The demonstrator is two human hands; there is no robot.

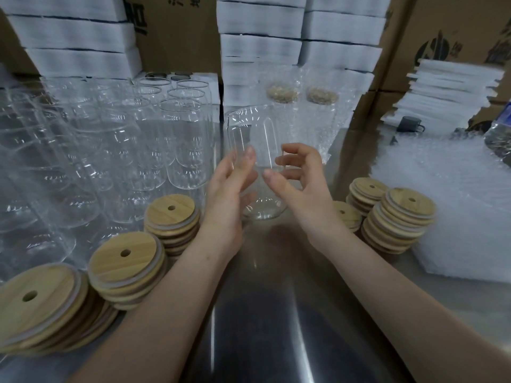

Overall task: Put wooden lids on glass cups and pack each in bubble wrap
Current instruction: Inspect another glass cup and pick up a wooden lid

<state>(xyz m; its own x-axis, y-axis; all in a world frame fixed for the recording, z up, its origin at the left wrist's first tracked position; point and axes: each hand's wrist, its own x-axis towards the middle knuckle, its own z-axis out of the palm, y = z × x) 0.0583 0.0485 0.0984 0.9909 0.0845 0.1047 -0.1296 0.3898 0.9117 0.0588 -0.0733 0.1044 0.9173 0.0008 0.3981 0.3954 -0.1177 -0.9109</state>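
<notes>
Nearest me, left: lid stacks (124, 261) on the steel table (276, 313). More lids (401, 214) sit to the right, touching the bubble wrap (448, 194).

Both forearms reach forward over the table.

Left hand (231, 186): fingers nearly straight, lying against the left side of the glass cup (255, 128), gripping nothing.

Right hand (300, 175): fingers loosely curled, empty, just beside the cup's right side (contact unclear through the glass).

The cup stands upright on the table between my hands, no lid on it.

Step, as I judge it: cup set out, lid next. That calls for taking one lid off a stack and seating it level on the rim.

Behind: two wrapped cups (282, 106), already lidded. Bare glasses (179, 128) far left.
</notes>
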